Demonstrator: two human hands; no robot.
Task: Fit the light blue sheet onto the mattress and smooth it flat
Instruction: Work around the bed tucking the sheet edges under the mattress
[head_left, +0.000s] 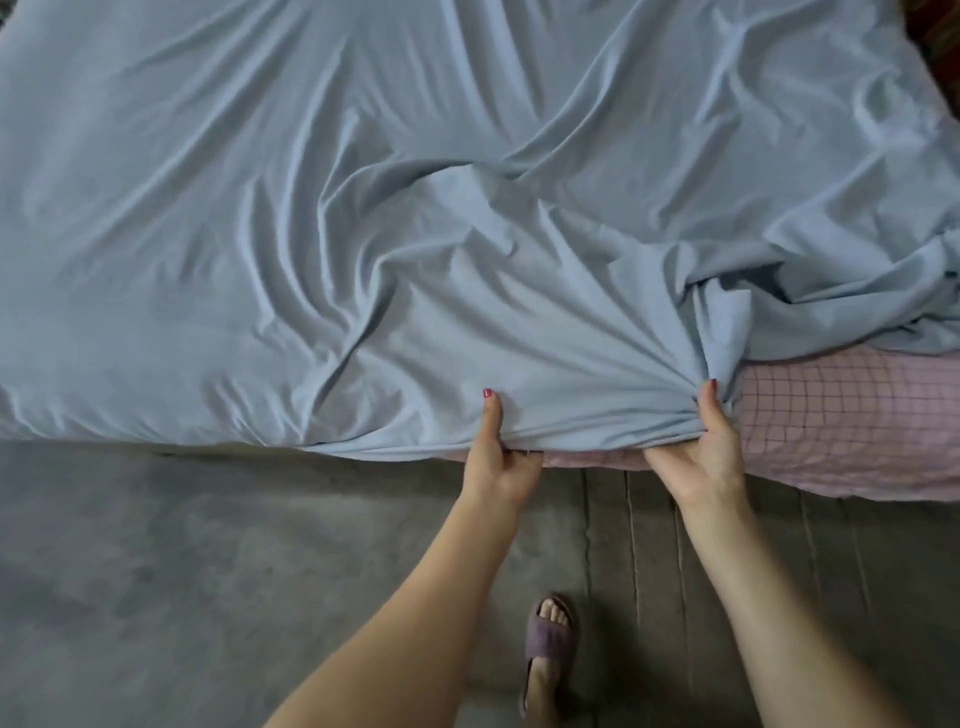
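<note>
Grey floor (208, 571), light blue sheet (363, 208) edge gripped

Grey concrete floor (156, 571) along near side of bed. Foot in mauve open-toe slipper (550, 644) on floor, on ribbed grey mat (675, 597). Dark patterned fabric (940, 47) at top right corner.

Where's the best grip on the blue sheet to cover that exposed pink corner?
Probably the bunched hem of the light blue sheet where the right hand pinches it, taken from the floor side, thumb on top. Folds fan from there, and the pink checked mattress lies bare just right.
</note>
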